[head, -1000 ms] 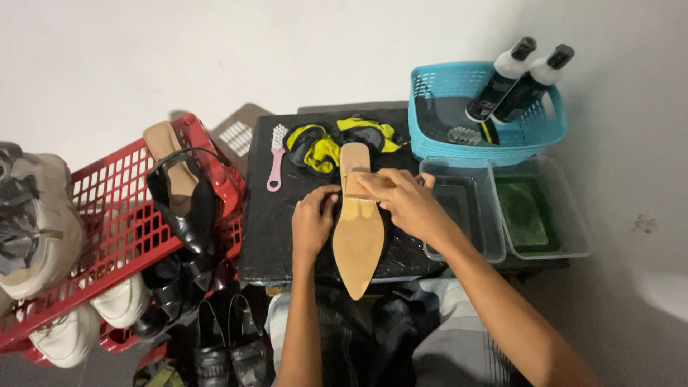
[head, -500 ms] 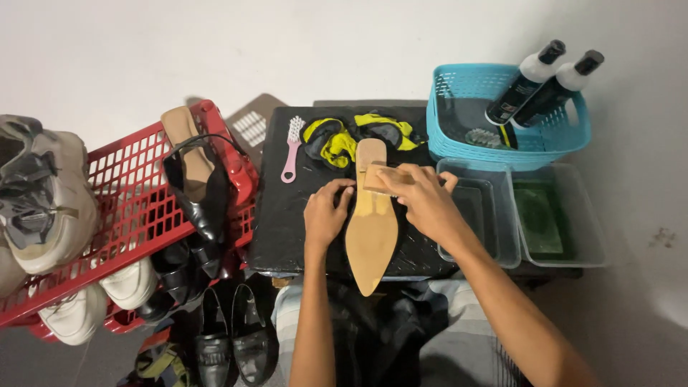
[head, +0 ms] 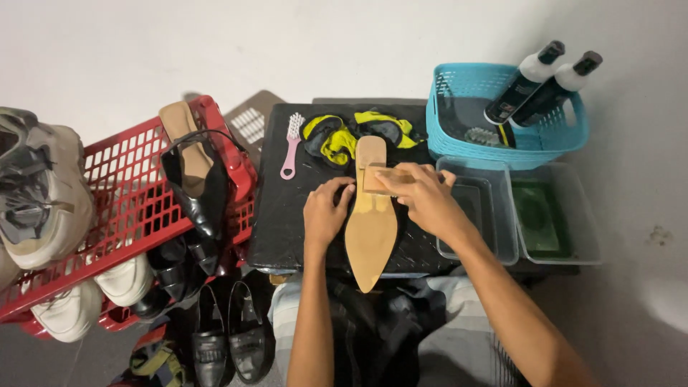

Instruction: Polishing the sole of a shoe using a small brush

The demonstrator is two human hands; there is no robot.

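Right now a pointed tan shoe (head: 370,226) lies sole-up on the black counter (head: 287,215), toe toward six o'clock. The left hand (head: 324,215) curls around its nine o'clock edge, steadying it; the right hand (head: 423,197) is closed over a small wooden-backed brush (head: 380,179) pressed near the heel. That smooth leather sole looks slippery; I'd judge a hard push could skid the shoe into the clear plastic tub (head: 476,211) at three o'clock.
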